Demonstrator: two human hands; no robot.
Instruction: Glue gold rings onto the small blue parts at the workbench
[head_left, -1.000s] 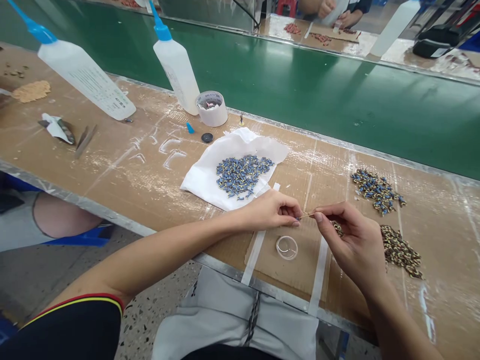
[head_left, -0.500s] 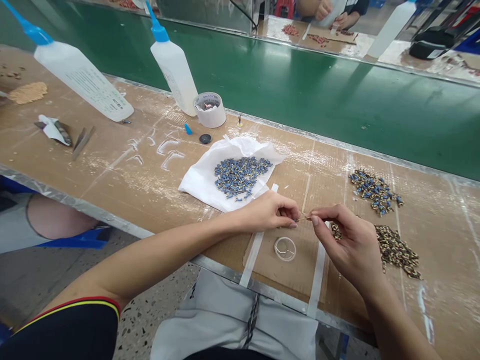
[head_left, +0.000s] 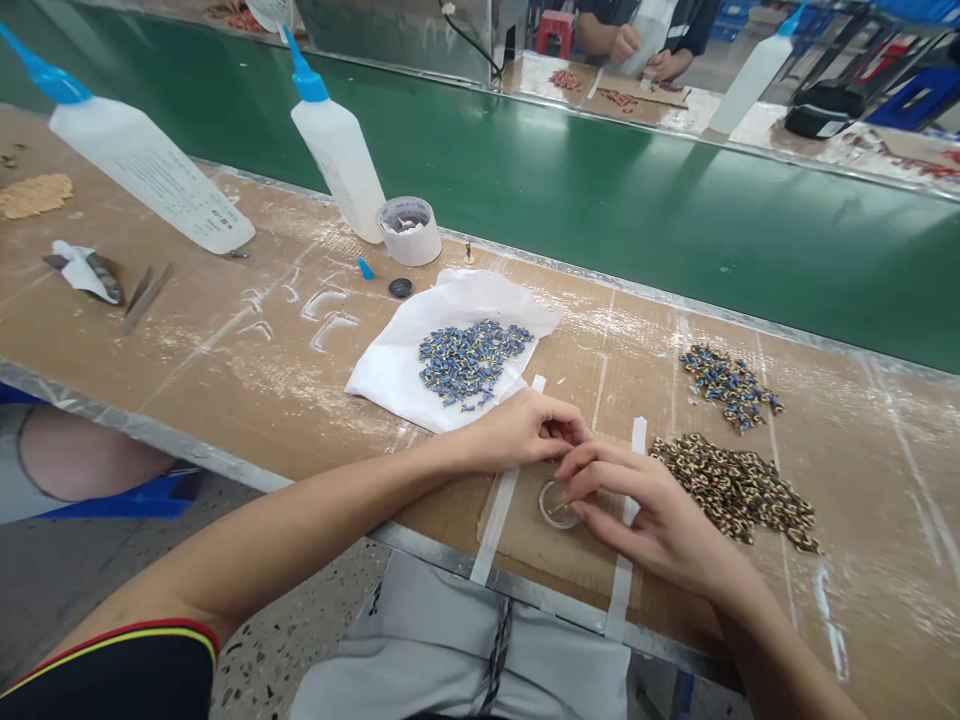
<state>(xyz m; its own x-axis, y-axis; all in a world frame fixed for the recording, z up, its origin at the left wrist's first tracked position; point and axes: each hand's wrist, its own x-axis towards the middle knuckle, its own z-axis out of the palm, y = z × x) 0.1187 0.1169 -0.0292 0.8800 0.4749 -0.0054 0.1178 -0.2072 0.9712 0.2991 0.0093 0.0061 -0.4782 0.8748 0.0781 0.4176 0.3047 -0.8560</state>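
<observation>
My right hand (head_left: 637, 500) reaches over a small round clear dish (head_left: 545, 497), its fingers closed on a thin tan stick (head_left: 560, 508) whose tip is at the dish. Just above and to the left, my left hand (head_left: 536, 430) is curled with thumb and fingertips together; whatever they pinch is hidden or too small to name. Behind the left hand, a heap of small blue and yellow pieces (head_left: 472, 362) lies on a white sheet (head_left: 390, 375). Right of my right hand are a pile of small dark and yellow pieces (head_left: 735, 490) and a smaller blue and dark pile (head_left: 731, 385).
Two white bottles with blue nozzles, one leaning (head_left: 157, 175) and one upright (head_left: 341, 160), stand at the back left beside a tape roll (head_left: 411, 245). Tweezers (head_left: 146, 300) lie farther left. Beyond the green belt (head_left: 525, 180), another person's hands (head_left: 637, 55) work.
My right hand has moved left and down, bringing the stick from the left fingertips to the dish. The left hand stays nearly in place. The whole view has shifted slightly.
</observation>
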